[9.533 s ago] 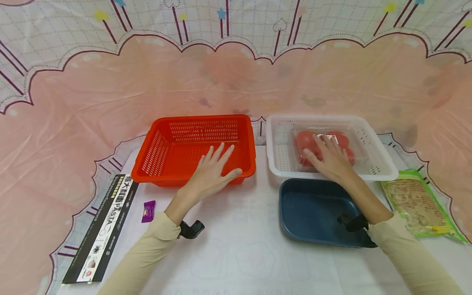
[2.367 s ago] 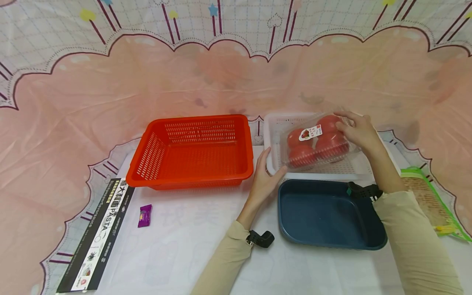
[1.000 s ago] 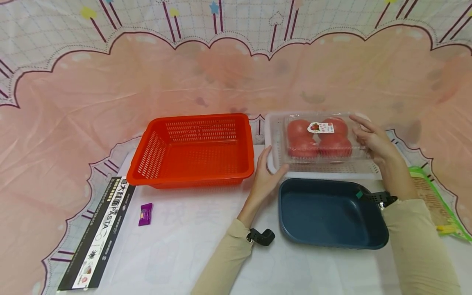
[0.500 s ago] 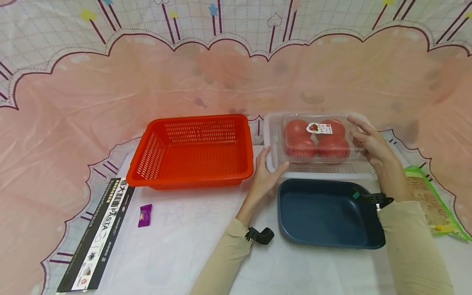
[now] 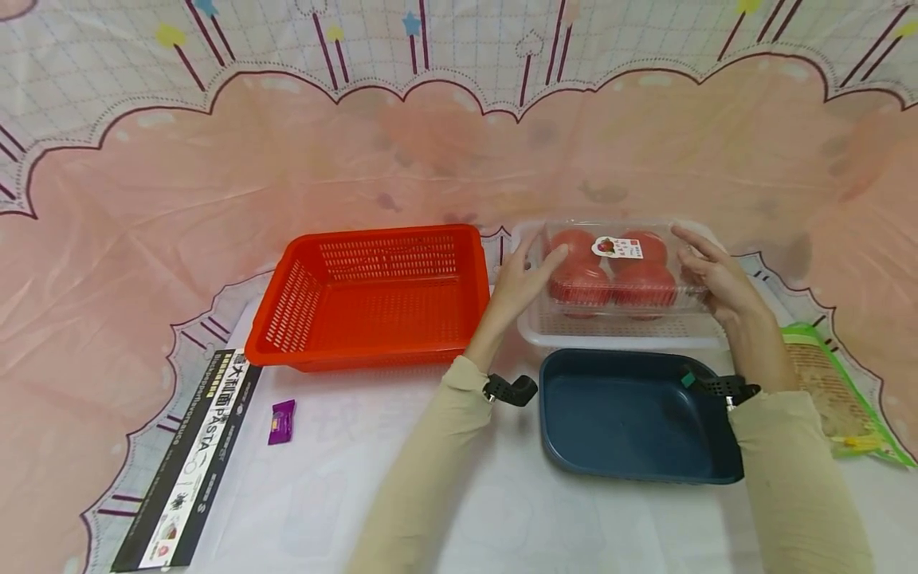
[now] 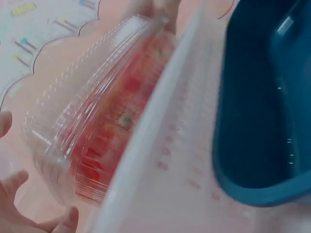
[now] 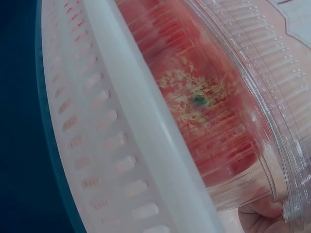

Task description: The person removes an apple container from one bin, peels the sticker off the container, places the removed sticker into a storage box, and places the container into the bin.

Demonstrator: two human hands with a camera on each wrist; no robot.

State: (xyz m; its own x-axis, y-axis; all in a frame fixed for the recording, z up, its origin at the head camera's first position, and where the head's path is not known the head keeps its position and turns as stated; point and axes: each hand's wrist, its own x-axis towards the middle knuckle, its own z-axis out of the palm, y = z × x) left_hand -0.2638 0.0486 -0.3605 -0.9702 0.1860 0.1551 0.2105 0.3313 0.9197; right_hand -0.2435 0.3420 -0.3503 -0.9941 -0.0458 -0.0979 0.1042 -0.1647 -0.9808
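Both our hands, left (image 5: 527, 271) and right (image 5: 717, 275), grasp the tomato box (image 5: 617, 267) above the white basket (image 5: 624, 339); next calls for a level lift clear.

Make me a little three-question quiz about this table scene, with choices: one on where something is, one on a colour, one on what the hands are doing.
1. Where is the small purple packet?
A. In the red basket
B. On the table, left of the blue tray
C. In the white basket

2. What colour is the empty basket on the left?
A. Red
B. Green
C. Yellow

3. How is the clear box of tomatoes held?
A. Untouched
B. By one hand
C. Between both hands

Answers: 1 B, it lies on the tabletop beside the long pasta box. 2 A, plainly red. 3 C, the left hand and right hand are at its two ends, above the white basket.
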